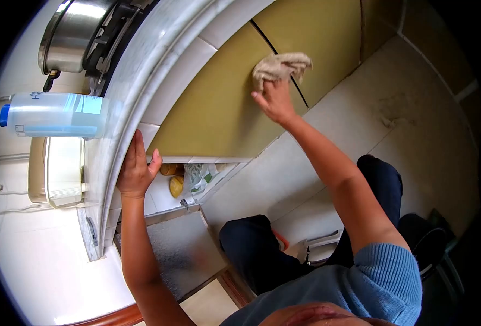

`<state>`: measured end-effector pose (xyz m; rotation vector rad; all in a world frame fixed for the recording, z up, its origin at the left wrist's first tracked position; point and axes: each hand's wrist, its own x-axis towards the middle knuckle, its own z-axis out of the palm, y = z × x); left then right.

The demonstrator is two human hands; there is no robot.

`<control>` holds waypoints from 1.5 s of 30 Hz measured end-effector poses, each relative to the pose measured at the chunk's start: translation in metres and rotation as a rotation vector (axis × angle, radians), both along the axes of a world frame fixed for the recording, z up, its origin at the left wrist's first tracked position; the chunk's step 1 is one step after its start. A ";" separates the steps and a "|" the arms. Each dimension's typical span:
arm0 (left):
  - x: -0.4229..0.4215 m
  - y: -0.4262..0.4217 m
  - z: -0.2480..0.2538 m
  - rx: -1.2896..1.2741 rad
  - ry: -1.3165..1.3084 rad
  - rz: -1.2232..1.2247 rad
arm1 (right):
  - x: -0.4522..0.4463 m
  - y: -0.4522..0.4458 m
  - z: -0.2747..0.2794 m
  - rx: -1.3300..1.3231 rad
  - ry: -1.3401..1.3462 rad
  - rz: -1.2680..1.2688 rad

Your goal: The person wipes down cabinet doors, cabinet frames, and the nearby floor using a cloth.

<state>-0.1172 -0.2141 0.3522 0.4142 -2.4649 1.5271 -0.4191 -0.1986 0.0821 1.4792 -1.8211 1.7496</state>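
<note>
My right hand [277,103] grips a crumpled beige cloth [280,66]. The cloth lies against the olive-yellow cabinet doors [213,108], over the dark gap between two of them. At the edge of the marble countertop [159,68], my left hand [136,173] rests with its fingers stretched out and its thumb apart, holding nothing. Nearest to that hand on the countertop is a translucent bottle [55,115] with a blue cap and bluish liquid inside.
A steel pot [76,35] sits on the stove [122,41]. A pale plastic container [64,171] stands past the bottle. Below the left hand, an open cabinet space holds yellow items [176,186] and a clear plastic bag [198,176]. Dark smudges [393,108] mark the tiled floor.
</note>
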 end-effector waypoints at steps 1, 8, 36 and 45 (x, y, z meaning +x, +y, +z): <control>-0.001 0.001 0.001 -0.012 -0.008 -0.007 | -0.002 -0.002 0.008 -0.001 0.003 0.002; 0.002 0.005 0.003 0.077 0.017 0.062 | -0.016 -0.015 0.158 -0.262 0.111 -0.166; -0.007 0.005 0.005 0.239 0.136 -0.056 | 0.107 -0.010 0.107 -0.067 0.023 0.134; -0.005 0.008 0.007 0.272 0.150 -0.113 | 0.206 -0.022 0.128 0.013 -0.124 0.104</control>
